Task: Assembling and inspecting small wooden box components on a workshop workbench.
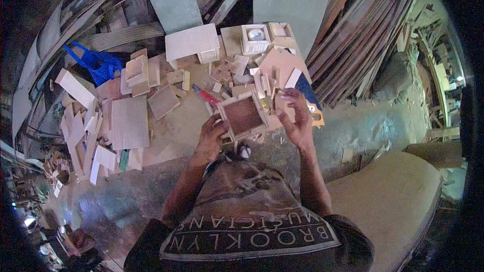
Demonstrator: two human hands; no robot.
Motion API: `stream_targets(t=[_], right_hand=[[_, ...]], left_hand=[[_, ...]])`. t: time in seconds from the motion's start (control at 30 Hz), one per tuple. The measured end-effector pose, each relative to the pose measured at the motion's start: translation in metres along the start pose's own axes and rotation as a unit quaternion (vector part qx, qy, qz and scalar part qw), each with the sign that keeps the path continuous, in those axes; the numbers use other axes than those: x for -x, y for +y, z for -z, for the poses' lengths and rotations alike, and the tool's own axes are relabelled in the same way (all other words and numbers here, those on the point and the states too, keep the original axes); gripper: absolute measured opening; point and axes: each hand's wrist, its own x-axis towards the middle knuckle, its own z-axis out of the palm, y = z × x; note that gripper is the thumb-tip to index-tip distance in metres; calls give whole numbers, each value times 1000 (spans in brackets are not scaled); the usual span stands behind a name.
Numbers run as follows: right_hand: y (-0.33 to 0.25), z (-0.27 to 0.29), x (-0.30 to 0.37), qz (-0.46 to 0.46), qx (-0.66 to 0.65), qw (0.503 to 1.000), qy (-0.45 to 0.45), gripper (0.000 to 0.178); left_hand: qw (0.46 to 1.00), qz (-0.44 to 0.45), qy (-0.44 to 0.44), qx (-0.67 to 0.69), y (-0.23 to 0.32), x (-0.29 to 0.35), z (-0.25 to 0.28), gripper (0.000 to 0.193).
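My left hand (210,138) grips the left side of a small square wooden box (237,97), fingers wrapped round its edge. The box is tilted in front of my body and shows a dark brown inner bottom inside pale wooden walls. Just right of the box, my right hand (296,118) is raised with thumb and fingers apart, and I see nothing held in it. Beyond the hands, small wood offcuts (227,69) lie scattered on the workbench (176,126). A red-handled tool (205,95) lies close to the box's far left corner.
Stacked wooden blocks (136,70), a flat board (130,123) and a blue plastic bag (98,65) are on the left. A small wooden table-like piece (191,40) and a white box-shaped piece (256,38) stand at the back. Long wooden strips (368,35) lean at right.
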Motion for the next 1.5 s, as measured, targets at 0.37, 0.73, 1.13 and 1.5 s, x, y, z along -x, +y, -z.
stream_targets(t=[0.37, 0.73, 1.13, 1.5], right_hand=[[38, -63, 63, -317, -147, 937, -1, 38], [75, -143, 37, -391, -301, 869, -20, 39], [83, -96, 3, -333, -309, 891, 3, 36], [142, 62, -123, -294, -345, 891, 12, 30]], left_hand=[[996, 64, -9, -60, 16, -46, 54, 34], [997, 56, 57, 9, 17, -8, 119, 40], [999, 32, 9, -13, 17, -53, 68, 29], [975, -14, -50, -214, 17, -216, -99, 40]])
